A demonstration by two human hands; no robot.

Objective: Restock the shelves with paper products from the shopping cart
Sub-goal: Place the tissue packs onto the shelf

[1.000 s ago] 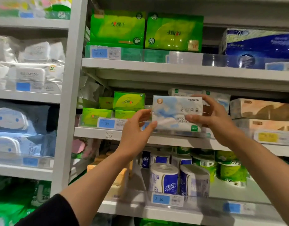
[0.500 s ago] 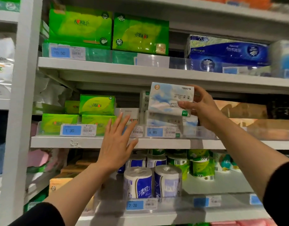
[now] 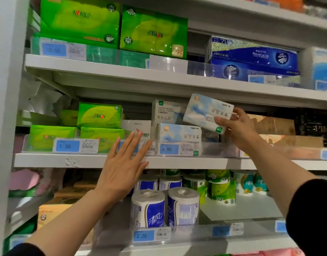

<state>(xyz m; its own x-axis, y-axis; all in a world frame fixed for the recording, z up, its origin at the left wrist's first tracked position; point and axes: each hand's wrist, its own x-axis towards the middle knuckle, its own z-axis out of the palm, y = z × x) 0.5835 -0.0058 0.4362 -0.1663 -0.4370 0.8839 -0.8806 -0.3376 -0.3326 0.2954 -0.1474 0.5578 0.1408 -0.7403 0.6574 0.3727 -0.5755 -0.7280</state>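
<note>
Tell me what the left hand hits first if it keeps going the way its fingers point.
Probably the clear front rail of the middle shelf, by the white pack with the red logo; the left hand's fingertips already overlap it, though depth is unclear.

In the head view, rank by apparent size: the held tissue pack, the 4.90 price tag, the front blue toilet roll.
1. Blue toilet roll, nearer the camera, so unsure.
2. Tissue pack pinched by the right hand.
3. 4.90 tag.
</note>
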